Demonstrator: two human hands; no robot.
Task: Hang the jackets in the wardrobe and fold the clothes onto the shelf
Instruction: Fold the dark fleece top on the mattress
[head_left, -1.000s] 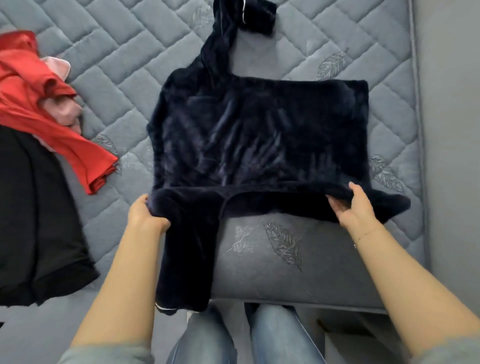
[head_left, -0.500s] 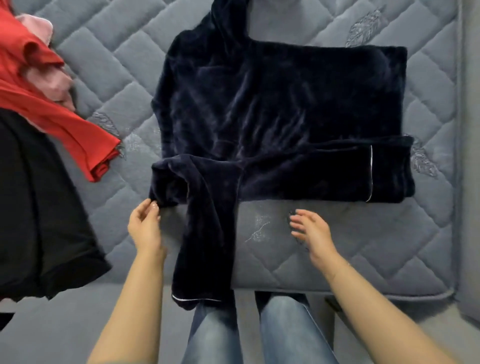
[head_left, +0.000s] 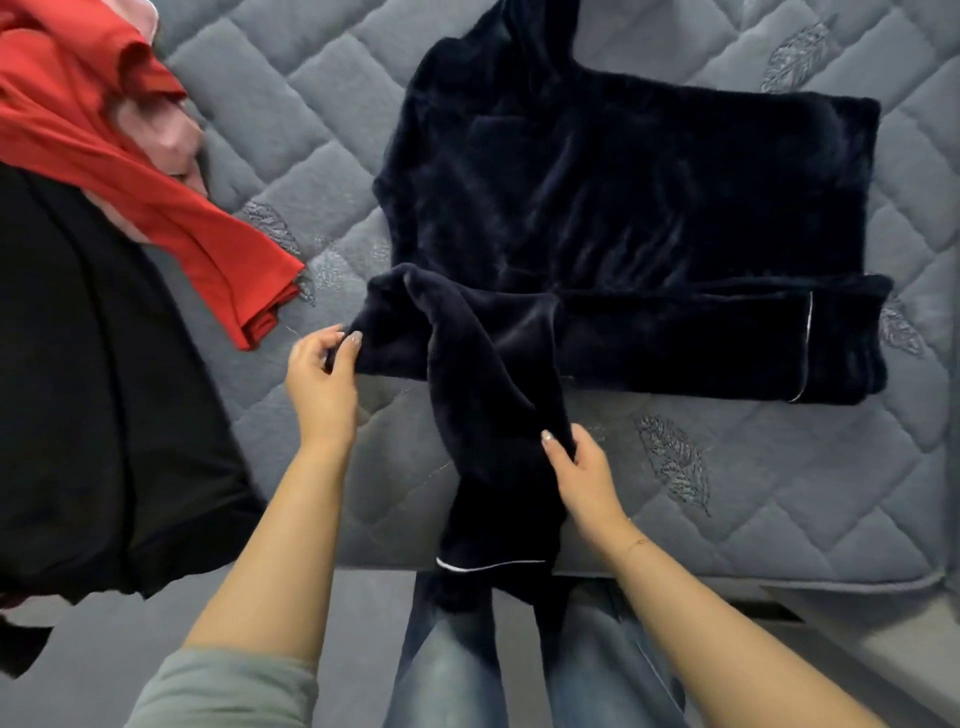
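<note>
Presently, on the quilted mattress (head_left: 779, 493), the left hand (head_left: 322, 384) pinches the navy fleece top (head_left: 623, 208) at its shoulder while the right hand (head_left: 584, 470) grips the hanging sleeve (head_left: 493, 467), which should next fold across the body.

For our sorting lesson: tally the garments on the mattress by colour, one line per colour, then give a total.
Navy: 1, the plush top, gripped by the left hand and the right hand
Red: 1, the red garment
Black: 1, the black garment
Pink: 1, the pink garment, mostly hidden under the red
Total: 4
</note>
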